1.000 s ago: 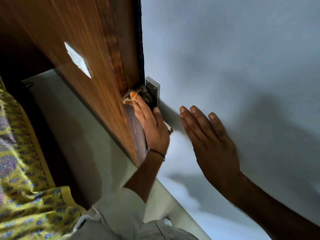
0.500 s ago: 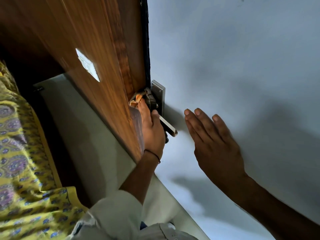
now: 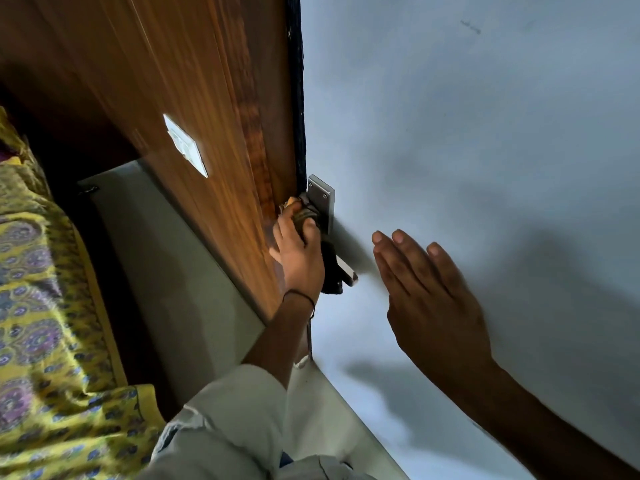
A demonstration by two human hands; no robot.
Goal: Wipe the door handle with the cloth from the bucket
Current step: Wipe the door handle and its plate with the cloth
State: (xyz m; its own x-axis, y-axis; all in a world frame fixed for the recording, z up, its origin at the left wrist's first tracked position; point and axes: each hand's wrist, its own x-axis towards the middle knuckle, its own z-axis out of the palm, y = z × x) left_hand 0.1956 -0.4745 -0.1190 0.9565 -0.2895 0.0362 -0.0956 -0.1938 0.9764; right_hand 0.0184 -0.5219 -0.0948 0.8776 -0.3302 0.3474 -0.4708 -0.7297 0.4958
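One left hand point(image 3: 300, 258) presses cloth point(image 3: 306, 216) on handle point(image 3: 343, 270).

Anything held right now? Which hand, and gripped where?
The left hand holds the cloth, bunched around the door handle near its plate-end base. The right hand holds nothing, flat on the door.
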